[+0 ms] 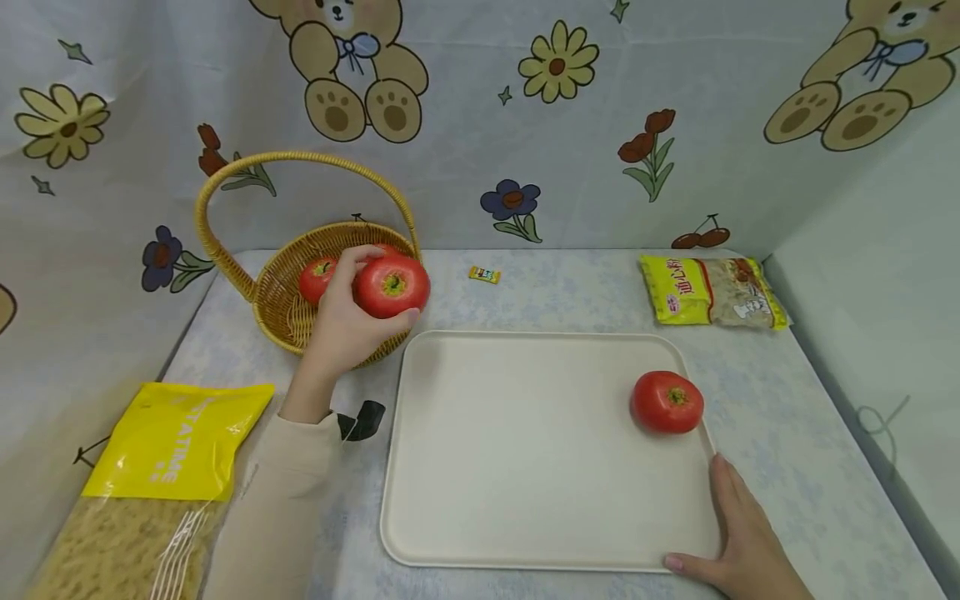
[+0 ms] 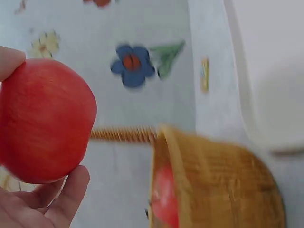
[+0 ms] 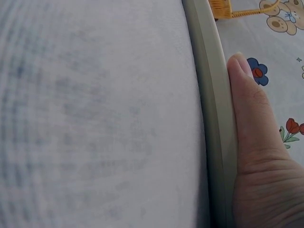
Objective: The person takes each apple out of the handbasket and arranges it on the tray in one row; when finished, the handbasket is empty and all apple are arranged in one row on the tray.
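Note:
My left hand grips a red apple between thumb and fingers, over the right side of a wicker basket. In the left wrist view the apple fills the left side, partly covered by fingertips. Another apple lies inside the basket, and a further one shows partly behind the held apple. At the front right corner of a white tray, my right hand touches the rim with straight fingers and thumb. One apple sits on the tray near its right edge.
A yellow-topped clear bag lies at the left beside my forearm. A small candy packet is behind the tray, a yellow food packet at the back right. The basket's tall handle arches upward. Patterned cloth hangs behind the table.

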{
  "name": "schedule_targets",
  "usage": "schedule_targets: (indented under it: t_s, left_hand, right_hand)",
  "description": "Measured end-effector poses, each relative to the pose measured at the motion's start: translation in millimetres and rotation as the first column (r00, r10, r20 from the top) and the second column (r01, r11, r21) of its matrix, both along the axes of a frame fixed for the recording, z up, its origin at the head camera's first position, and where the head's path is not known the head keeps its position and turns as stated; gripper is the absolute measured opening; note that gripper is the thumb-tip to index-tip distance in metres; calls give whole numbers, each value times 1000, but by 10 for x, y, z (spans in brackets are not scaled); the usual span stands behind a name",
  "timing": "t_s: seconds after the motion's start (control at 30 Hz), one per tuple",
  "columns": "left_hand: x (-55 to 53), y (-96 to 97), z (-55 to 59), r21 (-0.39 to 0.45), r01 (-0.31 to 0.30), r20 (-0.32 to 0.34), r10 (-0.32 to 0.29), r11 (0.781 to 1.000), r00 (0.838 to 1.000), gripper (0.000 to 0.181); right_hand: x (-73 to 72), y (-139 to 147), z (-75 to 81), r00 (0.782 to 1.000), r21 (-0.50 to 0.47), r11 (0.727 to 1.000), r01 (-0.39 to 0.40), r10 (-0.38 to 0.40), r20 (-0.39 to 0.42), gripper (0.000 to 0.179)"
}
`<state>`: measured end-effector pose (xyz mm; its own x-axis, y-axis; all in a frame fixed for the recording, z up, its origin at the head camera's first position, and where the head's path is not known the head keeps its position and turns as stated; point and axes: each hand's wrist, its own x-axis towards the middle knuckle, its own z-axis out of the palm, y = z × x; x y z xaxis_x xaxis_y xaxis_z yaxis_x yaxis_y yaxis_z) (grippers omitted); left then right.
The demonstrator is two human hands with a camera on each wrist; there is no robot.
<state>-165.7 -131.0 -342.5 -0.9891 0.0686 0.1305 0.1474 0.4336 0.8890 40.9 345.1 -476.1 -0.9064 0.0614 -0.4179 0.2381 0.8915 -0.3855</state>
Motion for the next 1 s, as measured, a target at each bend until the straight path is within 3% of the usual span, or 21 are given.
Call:
schedule_targets:
  t_s: [0.13,0.27,0.43,0.7,1.0]
  left_hand:
    - [104,257,33,42,84,-3,-84,996,996,77]
    - [185,571,-25,64,188,11,-189,980,982,74]
    - [265,1001,-205,37,293,65,-295,955,953,69]
    - [346,1626,-505,-85,416,157,-400,905,903,68]
    - [317,2054,-776,-179,492,180,-464,852,867,65]
  right_hand:
    - [1,5,-1,1000,-1,1000,-1,1,-6,153]
    - [9,13,-9,1000,-2,1000,2,-2,-11,153]
    - [12,15,-16,1000,-7,1000,11,-11,-2,153]
    - [4,15,-23,1000,-4,1000,-8,7,-28,151]
    - [12,14,-17,999,-6,1000,-14,13,-46,151]
